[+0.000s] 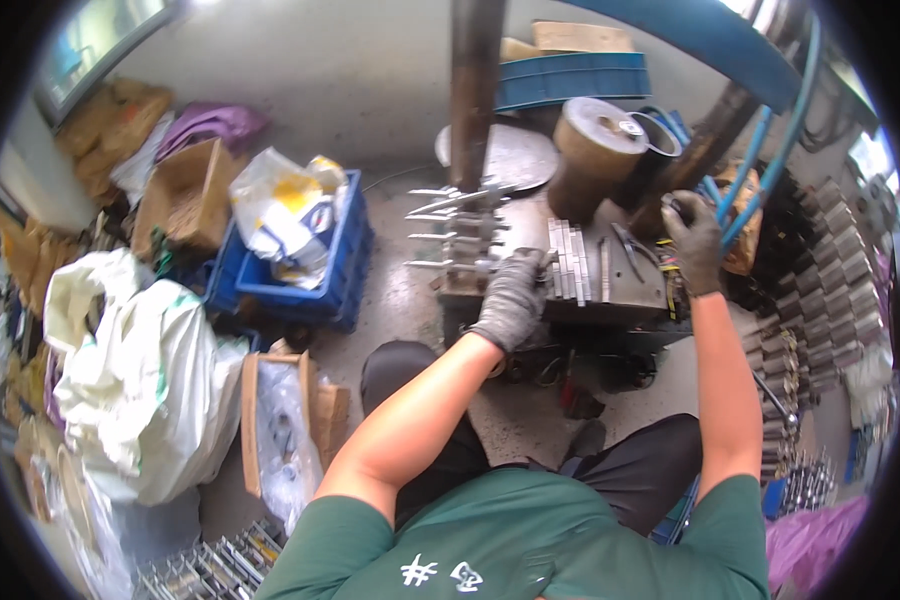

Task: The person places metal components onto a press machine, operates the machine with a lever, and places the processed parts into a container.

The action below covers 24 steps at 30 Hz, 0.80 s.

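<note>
My left hand (515,298), in a grey work glove, is closed at the front edge of the metal work table (530,220). Its fingers curl beside a row of metal parts with thin rods (460,238) sticking out to the left; whatever they grip is hidden. Just right of that hand, several flat metal bars (568,262) lie side by side. My right hand (694,245), also gloved, is raised at the table's right side. Its fingers pinch a small dark thing too unclear to name. Pliers (632,248) lie between the bars and my right hand.
A thick steel post (472,100) and blue hoses (760,180) rise around the table. Behind stands a heavy metal cylinder (595,150). Stacked metal parts (820,260) fill the right. At left are a blue crate (355,240), a white sack (135,370) and an open carton (280,420).
</note>
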Each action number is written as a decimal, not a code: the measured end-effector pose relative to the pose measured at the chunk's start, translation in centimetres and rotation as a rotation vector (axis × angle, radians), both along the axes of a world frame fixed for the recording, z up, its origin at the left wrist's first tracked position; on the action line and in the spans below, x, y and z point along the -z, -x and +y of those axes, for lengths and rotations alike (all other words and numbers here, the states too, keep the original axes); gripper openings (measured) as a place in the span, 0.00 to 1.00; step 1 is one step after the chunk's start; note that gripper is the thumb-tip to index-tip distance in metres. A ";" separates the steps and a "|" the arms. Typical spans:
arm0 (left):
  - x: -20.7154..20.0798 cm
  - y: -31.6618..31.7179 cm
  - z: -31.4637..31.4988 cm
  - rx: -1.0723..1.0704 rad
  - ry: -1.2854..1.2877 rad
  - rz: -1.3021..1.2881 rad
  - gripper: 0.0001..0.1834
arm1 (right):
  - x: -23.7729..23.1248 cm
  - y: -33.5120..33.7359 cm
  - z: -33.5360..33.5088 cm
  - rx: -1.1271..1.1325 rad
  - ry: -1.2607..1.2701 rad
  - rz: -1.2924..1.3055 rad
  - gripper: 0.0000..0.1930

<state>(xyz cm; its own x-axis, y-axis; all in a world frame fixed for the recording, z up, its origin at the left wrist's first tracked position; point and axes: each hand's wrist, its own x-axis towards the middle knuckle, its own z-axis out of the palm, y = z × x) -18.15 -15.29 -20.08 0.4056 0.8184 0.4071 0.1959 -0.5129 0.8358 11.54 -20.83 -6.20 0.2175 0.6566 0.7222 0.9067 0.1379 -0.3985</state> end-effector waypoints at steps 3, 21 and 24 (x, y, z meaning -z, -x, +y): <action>0.0 0.2 0.2 0.050 0.091 -0.078 0.26 | -2.7 1.1 3.2 -0.015 -0.086 -0.043 0.09; -2.5 1.2 -0.8 -0.026 0.195 0.146 0.13 | -5.2 2.1 12.8 0.113 0.077 -0.131 0.15; -3.0 1.5 -0.9 -0.016 0.199 0.160 0.14 | -5.5 2.4 12.4 0.142 0.120 -0.145 0.16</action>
